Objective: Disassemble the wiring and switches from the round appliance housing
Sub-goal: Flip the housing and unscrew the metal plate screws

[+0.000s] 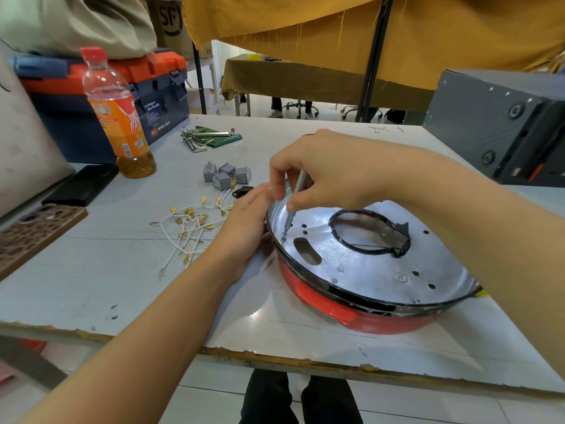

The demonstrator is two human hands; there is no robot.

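Red housing (351, 313) steadied by left hand (244, 221); right hand (321, 172) grips screwdriver (293, 203) inside

The housing (330, 304) at lower right has a glossy red shell, seemingly plastic, a shiny black rim and a bright silvery metal plate (367, 267) inside, smooth and reflective. The screwdriver (290, 209) looks like matt grey metal. The table (122, 286) is smooth pale laminate, scuffed, its front edge chipped to a brownish core. Left of centre lie white-sheathed wires (183, 234) with brassy terminals and grey plastic switches (226, 175). Upper left stands a clear plastic bottle (116, 111).
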